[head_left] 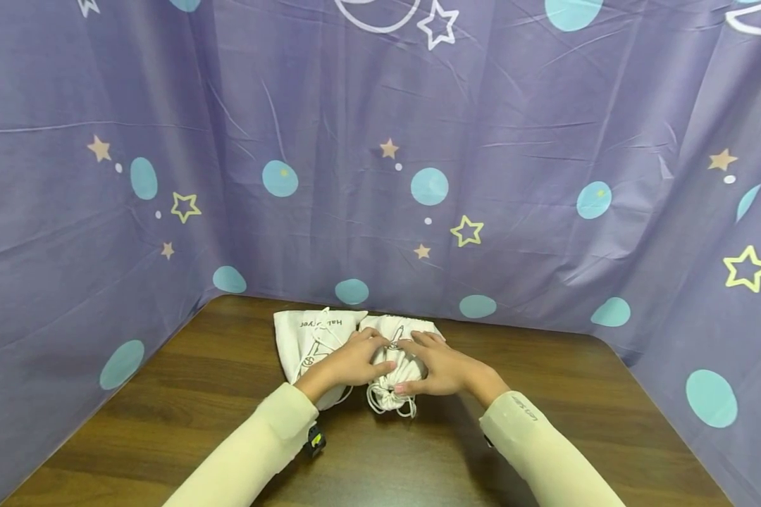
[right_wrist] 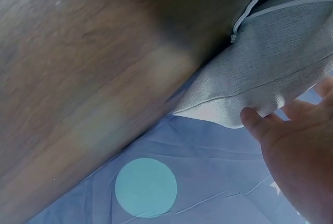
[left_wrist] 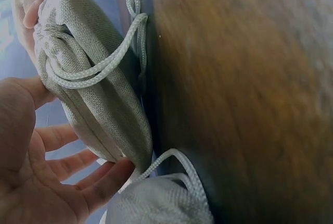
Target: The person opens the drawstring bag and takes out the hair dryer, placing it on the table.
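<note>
A white cloth drawstring bag (head_left: 401, 370) with a line drawing on it lies toward the back of the table, its gathered mouth and cords facing the near side. My left hand (head_left: 355, 359) touches its left side with spread fingers; in the left wrist view, the thumb and a fingertip (left_wrist: 120, 169) meet the cloth. On the other side, my right hand (head_left: 442, 367) rests against the bag with loosely bent fingers, and its fingertips (right_wrist: 252, 115) touch the cloth in the right wrist view. Left of it lies a second white drawstring bag (head_left: 288, 338) with printed lettering, partly hidden by my left hand.
The brown wooden table (head_left: 545, 422) has rounded far corners. A purple curtain (head_left: 520, 141) with stars and blue dots hangs along its back and sides, close behind the bags. A small black device (head_left: 315, 441) is at the left wrist.
</note>
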The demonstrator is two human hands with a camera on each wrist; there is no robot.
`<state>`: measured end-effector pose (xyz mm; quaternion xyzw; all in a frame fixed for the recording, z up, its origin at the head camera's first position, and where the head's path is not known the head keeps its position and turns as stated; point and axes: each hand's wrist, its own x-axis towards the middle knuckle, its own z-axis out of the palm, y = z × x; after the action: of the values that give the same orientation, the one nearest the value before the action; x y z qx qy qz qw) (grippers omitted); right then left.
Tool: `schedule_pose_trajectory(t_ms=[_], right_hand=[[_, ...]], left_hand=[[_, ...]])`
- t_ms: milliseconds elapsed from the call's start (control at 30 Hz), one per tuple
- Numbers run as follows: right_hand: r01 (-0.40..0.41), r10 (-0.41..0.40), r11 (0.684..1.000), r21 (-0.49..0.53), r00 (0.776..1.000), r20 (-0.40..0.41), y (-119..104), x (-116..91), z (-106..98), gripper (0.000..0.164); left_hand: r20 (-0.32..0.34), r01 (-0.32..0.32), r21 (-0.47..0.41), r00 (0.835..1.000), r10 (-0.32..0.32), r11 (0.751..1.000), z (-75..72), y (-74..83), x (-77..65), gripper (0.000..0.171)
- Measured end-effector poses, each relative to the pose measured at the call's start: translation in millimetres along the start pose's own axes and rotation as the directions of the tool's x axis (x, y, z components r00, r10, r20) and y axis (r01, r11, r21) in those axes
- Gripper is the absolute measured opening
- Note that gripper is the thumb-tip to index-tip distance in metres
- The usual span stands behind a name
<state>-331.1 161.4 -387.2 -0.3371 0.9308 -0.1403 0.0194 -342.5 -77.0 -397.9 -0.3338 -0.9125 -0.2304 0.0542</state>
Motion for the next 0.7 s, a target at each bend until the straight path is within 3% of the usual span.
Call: schedule_pose_trajectory(t_ms=[300, 467, 700], right_hand=[[0.013, -0.012, 1.0, -0.016, 1.0, 0.018, 0.3, -12.3, -3.7, 0.094], [0.008, -0.008, 0.999, -0.032, 1.0, 0.018, 1.2, -20.8, -3.4, 0.098], [0.03, -0.03, 0.999, -0.033, 1.0, 0.007, 5.0, -36.6, -4.1, 0.097]], left_hand=[[0.024, -0.016, 0.027, 1.0, 0.015, 1.0, 6.0, 7.5, -1.1, 0.052], [0.045, 0.007, 0.031, 0.999, -0.008, 0.999, 9.3, 14.8, -4.5, 0.054], [0.043, 0.003, 0.075, 0.999, -0.006, 0.997, 14.4, 33.7, -8.2, 0.054]])
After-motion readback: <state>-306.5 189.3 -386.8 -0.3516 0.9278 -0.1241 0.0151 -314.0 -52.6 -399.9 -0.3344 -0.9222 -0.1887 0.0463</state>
